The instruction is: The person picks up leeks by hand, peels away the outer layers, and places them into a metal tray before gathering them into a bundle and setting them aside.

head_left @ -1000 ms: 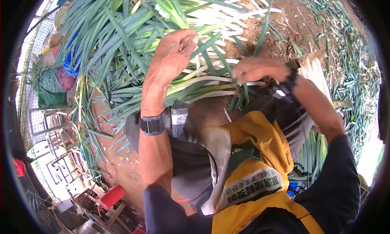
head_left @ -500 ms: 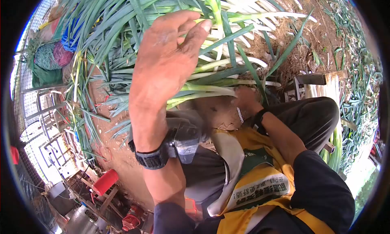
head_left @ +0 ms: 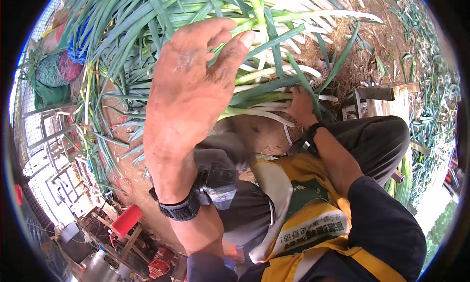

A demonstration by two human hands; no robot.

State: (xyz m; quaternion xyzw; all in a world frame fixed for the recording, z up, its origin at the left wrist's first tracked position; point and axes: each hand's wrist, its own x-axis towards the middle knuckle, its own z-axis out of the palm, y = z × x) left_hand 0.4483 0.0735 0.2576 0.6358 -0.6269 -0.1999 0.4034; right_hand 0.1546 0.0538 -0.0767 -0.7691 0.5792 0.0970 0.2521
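Observation:
My left hand (head_left: pixel 193 81) is raised large in the foreground over the pile of long green onions (head_left: pixel 161 17). Its fingers are half curled with the thumb apart, and I see nothing held in it. At the pile's near edge, my right hand (head_left: pixel 302 105) is closed around the white root ends of some green onions (head_left: pixel 267 105); its fingertips are partly hidden. Just below that hand, a loose onion stalk (head_left: pixel 259 113) lies with its white end pointing right. Each wrist wears a dark strap.
On the right stands a small wooden-topped frame (head_left: pixel 377 93) beside more onions. A red cylinder (head_left: pixel 126 221) and metal pots are at lower left. Netting bundles (head_left: pixel 58 69) lie at upper left. My bent knees flank bare soil under the pile.
My right hand has moved up a little onto the onions' white ends, leaving one stalk lying below it. The left hand has shifted slightly left and down.

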